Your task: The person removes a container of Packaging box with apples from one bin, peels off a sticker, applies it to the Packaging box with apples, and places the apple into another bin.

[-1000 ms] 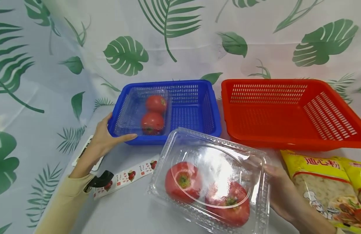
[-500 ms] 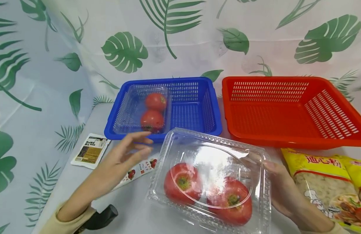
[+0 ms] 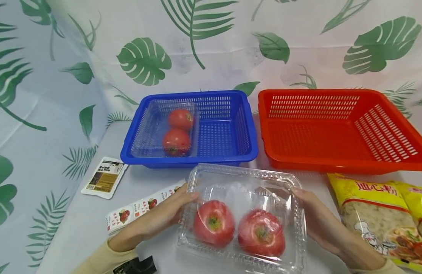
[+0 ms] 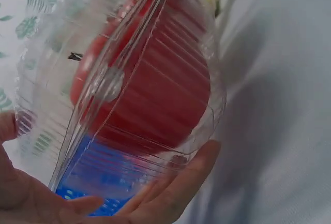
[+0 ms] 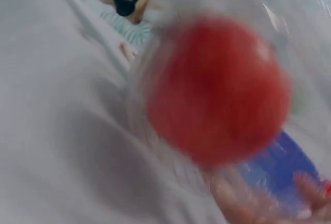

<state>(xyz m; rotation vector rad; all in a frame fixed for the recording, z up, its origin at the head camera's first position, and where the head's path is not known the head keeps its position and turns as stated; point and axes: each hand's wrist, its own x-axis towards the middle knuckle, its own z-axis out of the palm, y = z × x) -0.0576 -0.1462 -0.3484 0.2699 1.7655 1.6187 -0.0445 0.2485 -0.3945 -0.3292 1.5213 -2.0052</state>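
A lidded clear plastic clamshell box [image 3: 243, 180] is held tilted over the front of the table in the head view. Inside sit two red apples, a left one [image 3: 214, 223] and a right one [image 3: 261, 233]. My left hand [image 3: 164, 211] grips the box's left end. In the left wrist view its thumb [image 4: 6, 127] is on one side and its fingers [image 4: 178, 188] on the other, with an apple [image 4: 150, 79] close by behind the plastic. The right hand [image 3: 322, 219] holds the opposite end, thumb on the rim; its fingers are blurred in the right wrist view.
Behind the box stands a blue basket [image 3: 221, 158] with another clear box [image 3: 151, 131] of two apples at its left. A red basket [image 3: 317, 165] is to its right. Yellow pasta bags [image 3: 372, 213] lie at right; a label strip [image 3: 142, 205] and a white-edged packet [image 3: 105, 177] at left.
My left hand has left the blue basket's rim and come down right to grip the clamshell box's left end. The box has shifted slightly lower and left, still in the right hand.
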